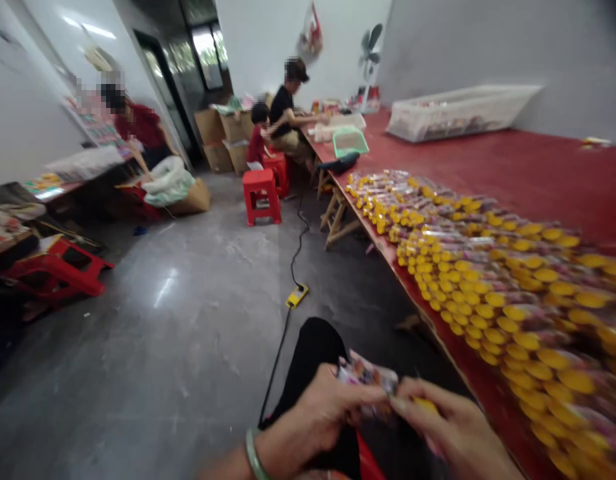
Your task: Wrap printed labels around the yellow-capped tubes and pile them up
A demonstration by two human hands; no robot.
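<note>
A small, blurred packet (367, 375) with a colourful printed wrapper and a yellow end is pinched between both hands above the person's lap. The left hand (313, 420) grips its left end, the right hand (451, 430) its right, beside a red surface (538, 173) covered with rows of similar yellow-capped packets (488, 267).

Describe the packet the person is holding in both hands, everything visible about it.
The packet is a small, crinkly clear-plastic wrapper with pink, white and dark print, blurred by motion. It sits above the person's lap, near the edge of the red table. The left hand pinches its near side, and the right hand grips the other end, where a yellow cap-like part shows. It resembles the yellow-capped packets laid in rows on the table. Contents cannot be made out.
</note>
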